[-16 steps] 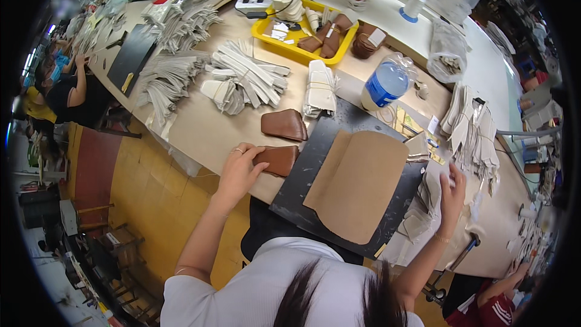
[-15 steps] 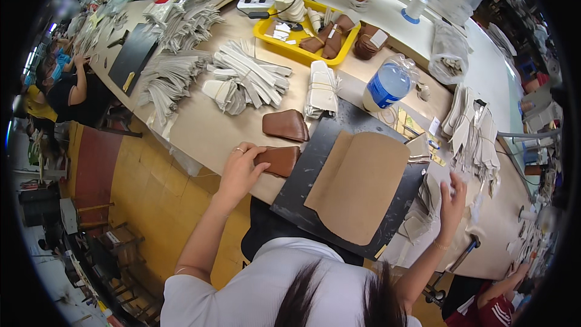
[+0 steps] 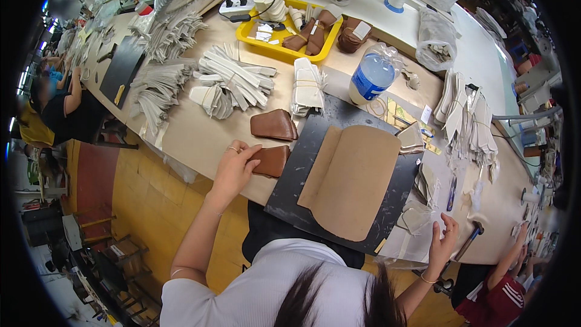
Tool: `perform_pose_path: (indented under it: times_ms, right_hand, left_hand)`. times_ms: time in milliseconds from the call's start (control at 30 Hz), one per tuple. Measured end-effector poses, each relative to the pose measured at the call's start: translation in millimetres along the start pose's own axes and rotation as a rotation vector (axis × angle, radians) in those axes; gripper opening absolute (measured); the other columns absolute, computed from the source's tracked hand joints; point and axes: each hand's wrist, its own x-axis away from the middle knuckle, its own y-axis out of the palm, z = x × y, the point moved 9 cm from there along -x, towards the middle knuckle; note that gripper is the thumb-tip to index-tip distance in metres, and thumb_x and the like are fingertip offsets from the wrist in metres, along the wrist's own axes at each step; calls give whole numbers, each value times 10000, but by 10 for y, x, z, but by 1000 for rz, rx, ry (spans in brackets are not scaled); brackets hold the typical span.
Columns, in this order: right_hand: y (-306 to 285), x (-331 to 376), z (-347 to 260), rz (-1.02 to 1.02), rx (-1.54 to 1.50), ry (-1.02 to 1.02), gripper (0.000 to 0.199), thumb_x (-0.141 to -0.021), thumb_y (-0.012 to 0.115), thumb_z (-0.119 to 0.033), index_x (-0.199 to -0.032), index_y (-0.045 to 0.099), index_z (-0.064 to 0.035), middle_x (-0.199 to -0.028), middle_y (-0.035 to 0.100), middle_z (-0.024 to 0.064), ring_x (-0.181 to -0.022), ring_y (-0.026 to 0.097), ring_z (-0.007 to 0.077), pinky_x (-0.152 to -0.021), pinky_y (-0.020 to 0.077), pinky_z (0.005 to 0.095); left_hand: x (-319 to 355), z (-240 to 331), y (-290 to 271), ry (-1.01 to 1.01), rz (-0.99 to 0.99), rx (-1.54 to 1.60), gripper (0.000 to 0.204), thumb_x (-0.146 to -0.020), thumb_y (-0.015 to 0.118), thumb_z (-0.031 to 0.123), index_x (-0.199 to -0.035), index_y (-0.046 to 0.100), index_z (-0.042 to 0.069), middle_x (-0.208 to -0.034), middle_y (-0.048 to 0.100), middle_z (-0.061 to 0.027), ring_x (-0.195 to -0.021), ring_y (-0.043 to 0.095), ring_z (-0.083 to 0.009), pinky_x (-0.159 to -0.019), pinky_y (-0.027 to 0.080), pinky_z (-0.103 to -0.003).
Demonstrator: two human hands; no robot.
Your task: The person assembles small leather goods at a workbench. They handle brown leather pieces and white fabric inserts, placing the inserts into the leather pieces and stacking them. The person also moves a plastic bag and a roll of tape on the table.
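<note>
My left hand (image 3: 235, 166) lies at the near table edge, fingers and thumb closed on a flat brown leather piece (image 3: 273, 160). A second brown leather piece (image 3: 273, 125) sits just beyond it. Right of both is a dark mat (image 3: 298, 172) with a tan board (image 3: 351, 175) on top. My right hand (image 3: 443, 245) is far off to the right at the table edge. Its fingers are spread and rest by some pale cut pieces (image 3: 416, 217), holding nothing.
Behind are a yellow tray (image 3: 271, 49) of brown and white parts, a water bottle (image 3: 370, 75), fanned white strips (image 3: 233, 79) and a tied white bundle (image 3: 305, 85). White stacks (image 3: 466, 121) stand on the right. Another person's arm (image 3: 505, 266) is at lower right; a seated person (image 3: 66, 103) is far left.
My right hand has slid toward me along the table's right edge. My left hand stays on the brown leather piece.
</note>
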Motion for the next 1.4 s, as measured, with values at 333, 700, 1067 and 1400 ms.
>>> perform_pose_path:
  times_ms: [333,700,1067,1400]
  right_hand:
    - [58,51,-68,0,-10,-77,251,-911,615,-116,-1134,602,-2,-1131,571,131,-1072,547,277,-962,404,344]
    - [26,42,-92,49,20,-87,336,-786,710,-62,-1115,642,-52,-1081,593,123,-1032,560,296,-903,450,380]
    - [328,230,-178,68,247,-161,432,-761,744,-149,-1174,635,-85,-1194,592,86,-1109,544,286,-916,416,384]
    - [302,302,-297,112,278,-147,299,-713,766,-61,-943,577,-38,-1000,607,88,-999,571,287,-882,425,387]
  left_hand:
    - [50,182,-33,205,103,-79,240,-813,641,10,-1047,676,47,-981,587,-126,-918,556,-321,-807,467,-394]
    - [-211,153,81,166,-2,-34,69,-798,661,-7,-816,597,-23,-841,561,-144,-827,558,-322,-745,448,-374]
    - [49,344,113,56,-290,103,41,-893,574,-4,-901,535,-14,-986,632,-149,-938,587,-233,-843,430,-306]
    - [231,1369,-185,34,-306,954,83,-855,680,19,-916,643,-22,-799,656,-19,-702,594,-57,-622,446,-159]
